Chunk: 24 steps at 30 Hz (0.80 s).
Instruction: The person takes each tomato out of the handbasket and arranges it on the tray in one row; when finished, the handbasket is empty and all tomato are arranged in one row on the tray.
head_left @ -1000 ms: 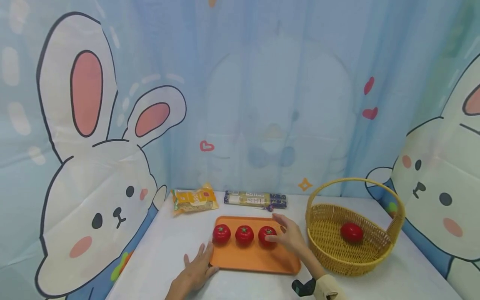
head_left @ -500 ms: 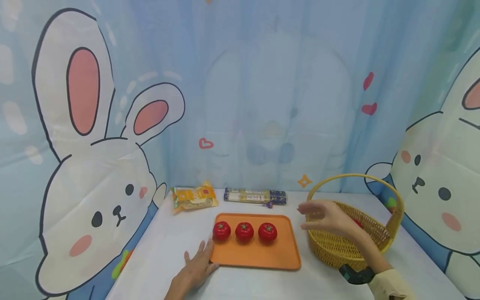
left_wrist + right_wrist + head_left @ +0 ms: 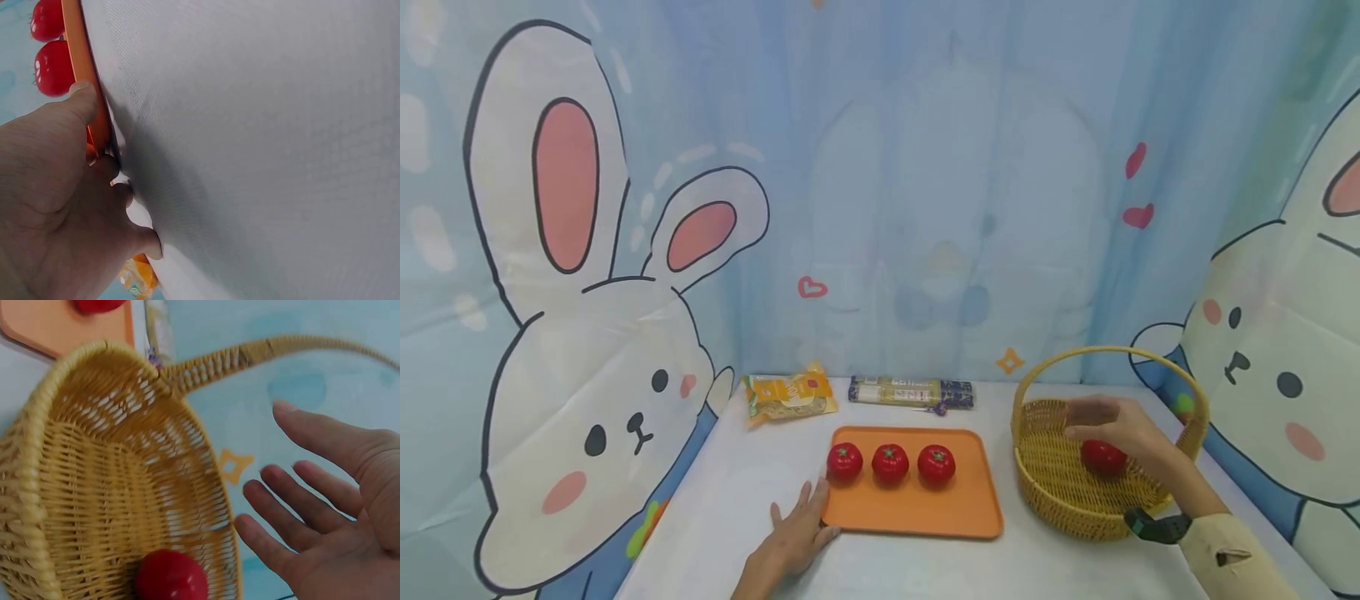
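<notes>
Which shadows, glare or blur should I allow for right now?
Left wrist: a broad shadow on the white table beside the left hand, small glints on the tomatoes; right wrist: dim, slightly soft, a highlight on the red fruit in the wicker basket; head: fairly even light, right hand slightly blurred.

High, forward-down head view and two close wrist views, orange tray [image 3: 917, 514] in all
</notes>
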Tool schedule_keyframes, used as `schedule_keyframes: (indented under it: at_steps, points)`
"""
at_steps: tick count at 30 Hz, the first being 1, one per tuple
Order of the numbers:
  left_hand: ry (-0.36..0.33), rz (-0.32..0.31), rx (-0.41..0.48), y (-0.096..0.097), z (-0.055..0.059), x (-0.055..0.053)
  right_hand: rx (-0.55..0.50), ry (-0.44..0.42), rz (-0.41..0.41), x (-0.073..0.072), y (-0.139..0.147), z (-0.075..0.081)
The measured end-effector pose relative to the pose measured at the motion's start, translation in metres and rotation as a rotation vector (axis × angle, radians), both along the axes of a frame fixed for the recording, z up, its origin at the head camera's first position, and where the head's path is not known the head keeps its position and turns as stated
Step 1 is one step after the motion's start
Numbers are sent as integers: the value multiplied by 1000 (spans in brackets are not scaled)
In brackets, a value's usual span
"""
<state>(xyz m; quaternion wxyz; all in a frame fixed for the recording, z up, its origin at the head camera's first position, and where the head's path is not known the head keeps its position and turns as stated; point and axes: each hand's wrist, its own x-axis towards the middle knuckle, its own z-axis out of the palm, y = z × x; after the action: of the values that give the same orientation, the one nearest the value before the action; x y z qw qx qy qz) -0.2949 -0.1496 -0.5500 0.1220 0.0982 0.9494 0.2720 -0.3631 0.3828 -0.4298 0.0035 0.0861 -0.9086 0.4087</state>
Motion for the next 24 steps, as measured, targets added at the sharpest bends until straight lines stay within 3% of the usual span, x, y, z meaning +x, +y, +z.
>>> schedule_keyframes:
  at_steps: [7, 12, 18, 24]
  points:
    - [-10, 10, 15, -2, 1, 1, -66, -32, -157, -21, 19, -24]
    - [1, -1, 32, -3, -4, 0, -37, -8, -249, -32, 35, -41]
    - [49, -14, 59, -5, -16, -5, 50, -74, -308, -36, 48, -57]
    - [71, -37, 67, -5, -23, -11, 87, -131, -363, -33, 50, -60]
